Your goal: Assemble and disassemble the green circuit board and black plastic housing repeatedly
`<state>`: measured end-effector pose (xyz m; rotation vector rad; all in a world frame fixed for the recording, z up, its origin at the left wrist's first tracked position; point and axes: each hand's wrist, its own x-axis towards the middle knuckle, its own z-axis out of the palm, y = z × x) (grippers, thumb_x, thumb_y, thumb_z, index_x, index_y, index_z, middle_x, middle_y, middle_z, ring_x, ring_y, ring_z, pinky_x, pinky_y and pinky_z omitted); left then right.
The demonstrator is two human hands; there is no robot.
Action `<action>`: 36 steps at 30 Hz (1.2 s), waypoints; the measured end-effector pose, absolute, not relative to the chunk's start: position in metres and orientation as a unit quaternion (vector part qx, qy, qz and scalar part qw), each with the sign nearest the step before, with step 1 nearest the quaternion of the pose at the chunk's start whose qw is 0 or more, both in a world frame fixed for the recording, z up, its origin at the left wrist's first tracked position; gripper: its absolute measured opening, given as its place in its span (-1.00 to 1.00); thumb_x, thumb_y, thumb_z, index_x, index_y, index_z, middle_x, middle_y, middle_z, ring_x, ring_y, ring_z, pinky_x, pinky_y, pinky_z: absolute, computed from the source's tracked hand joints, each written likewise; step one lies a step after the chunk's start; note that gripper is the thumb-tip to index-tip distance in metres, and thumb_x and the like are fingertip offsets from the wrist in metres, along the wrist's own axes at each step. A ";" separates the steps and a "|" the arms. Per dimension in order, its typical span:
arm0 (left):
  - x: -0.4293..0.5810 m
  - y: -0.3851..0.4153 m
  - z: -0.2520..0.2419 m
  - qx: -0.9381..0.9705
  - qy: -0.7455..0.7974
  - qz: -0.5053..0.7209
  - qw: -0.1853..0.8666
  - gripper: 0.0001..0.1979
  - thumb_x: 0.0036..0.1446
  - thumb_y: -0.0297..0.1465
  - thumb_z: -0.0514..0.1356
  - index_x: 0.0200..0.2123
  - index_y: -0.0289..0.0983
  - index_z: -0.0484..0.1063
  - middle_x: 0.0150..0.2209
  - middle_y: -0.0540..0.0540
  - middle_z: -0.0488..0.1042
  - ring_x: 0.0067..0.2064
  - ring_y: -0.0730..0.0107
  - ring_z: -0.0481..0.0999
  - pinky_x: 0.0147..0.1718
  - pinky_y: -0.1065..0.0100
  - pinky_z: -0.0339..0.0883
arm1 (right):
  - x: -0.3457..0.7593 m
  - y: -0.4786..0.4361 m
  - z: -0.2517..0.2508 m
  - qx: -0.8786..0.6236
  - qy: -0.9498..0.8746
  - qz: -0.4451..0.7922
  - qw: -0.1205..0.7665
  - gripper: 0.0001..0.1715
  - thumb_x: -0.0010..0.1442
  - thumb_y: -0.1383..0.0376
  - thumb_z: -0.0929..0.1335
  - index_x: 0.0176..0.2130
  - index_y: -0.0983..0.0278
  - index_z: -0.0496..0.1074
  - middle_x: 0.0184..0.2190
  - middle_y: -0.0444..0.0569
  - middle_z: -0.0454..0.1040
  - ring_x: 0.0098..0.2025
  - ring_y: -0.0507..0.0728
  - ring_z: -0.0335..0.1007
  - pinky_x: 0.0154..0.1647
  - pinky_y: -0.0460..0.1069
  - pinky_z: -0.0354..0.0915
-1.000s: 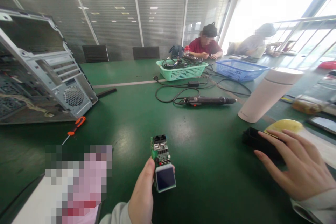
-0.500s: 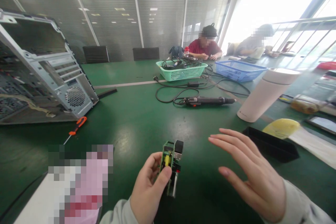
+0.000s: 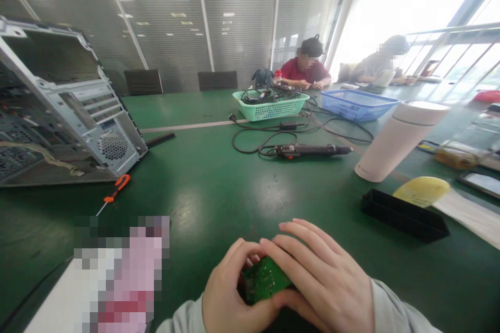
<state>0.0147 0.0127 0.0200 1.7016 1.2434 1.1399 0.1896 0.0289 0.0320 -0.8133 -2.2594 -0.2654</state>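
Note:
Low in the head view, a small green circuit board (image 3: pixel 269 277) shows its flat soldered face between my two hands. My left hand (image 3: pixel 228 291) is closed around its left side, thumb along the near edge. Over the board's right side lies my right hand (image 3: pixel 324 276), fingers together across the far edge and thumb beneath the near corner. The parts mounted on the board are mostly hidden by my fingers. Both hands are just above the green table (image 3: pixel 219 177).
An open computer case (image 3: pixel 78 109) and an orange-handled screwdriver (image 3: pixel 117 188) are at left. Ahead lie a corded electric screwdriver (image 3: pixel 312 150), a green basket (image 3: pixel 269 109) of cables and a blue basket (image 3: pixel 357 106). A tumbler (image 3: pixel 398 140) and black tray (image 3: pixel 404 216) stand right. Two people sit beyond.
My right hand, spread apart at the right before, has come left onto the circuit board. The board has been turned, so its flat green face now shows.

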 end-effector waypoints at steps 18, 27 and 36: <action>0.012 0.013 0.025 0.644 0.493 0.442 0.383 -0.76 -0.01 -0.42 0.36 -0.22 -0.14 0.48 -0.28 -0.01 0.53 -0.25 0.25 0.53 -0.34 0.37 0.39 | 0.209 0.032 0.043 -0.385 -0.861 0.062 0.328 -0.47 0.34 0.01 0.18 0.10 0.26 0.34 -0.13 0.09 0.43 -0.12 0.15 0.40 -0.16 0.03 0.42; 0.008 0.013 0.014 0.699 0.467 0.453 0.296 -0.56 0.05 -0.49 0.28 0.01 -0.05 0.40 -0.08 -0.05 0.48 -0.08 0.18 0.52 -0.23 0.32 0.45 | 0.208 0.035 0.039 -0.355 -0.868 0.020 0.346 -0.57 0.31 0.01 0.22 -0.06 0.24 0.40 -0.23 0.03 0.46 -0.18 0.14 0.41 -0.20 0.02 0.43; 0.000 0.016 -0.005 0.735 0.484 0.413 0.234 -0.34 0.08 -0.47 0.23 0.21 -0.02 0.08 0.12 -0.16 0.30 0.15 -0.01 0.34 0.10 -0.11 0.27 | 0.204 0.037 0.038 -0.298 -0.863 -0.038 0.407 -0.80 0.34 0.21 0.24 -0.17 0.27 0.36 -0.23 0.01 0.50 -0.10 0.10 0.43 0.04 0.00 0.37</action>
